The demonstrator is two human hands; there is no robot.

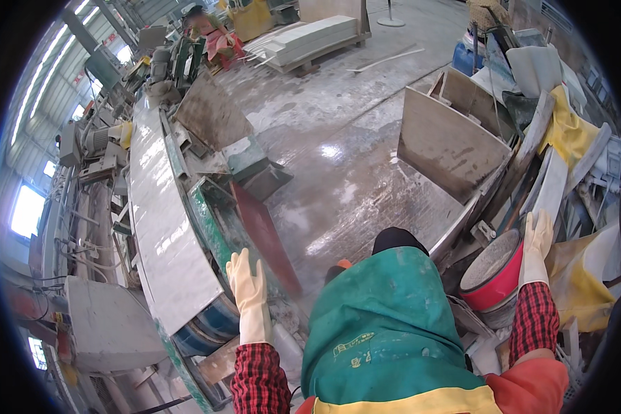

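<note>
Cream rubber gloves cover both of my hands, and red-black checked sleeves reach up to them. My left hand (247, 293) is raised beside the near end of a long whitish slab (169, 255) on a machine bed, its fingers stretched out and nothing in them. On the right, my right hand (537, 247) has its fingers extended, also without anything held. It is just beside a red round tub (491, 276) with a greyish top; whether it touches the rim I cannot tell. A green apron (386, 317) covers my front.
Along the left runs the machine's green frame (210, 214), with a blue roller (210, 324) at its near end. Stone panels (448, 145) lean at right near yellow cloth (569, 138). Stacked pale slabs (310, 41) lie on the wet floor (324, 179) farther off; another person (217, 41) is far left.
</note>
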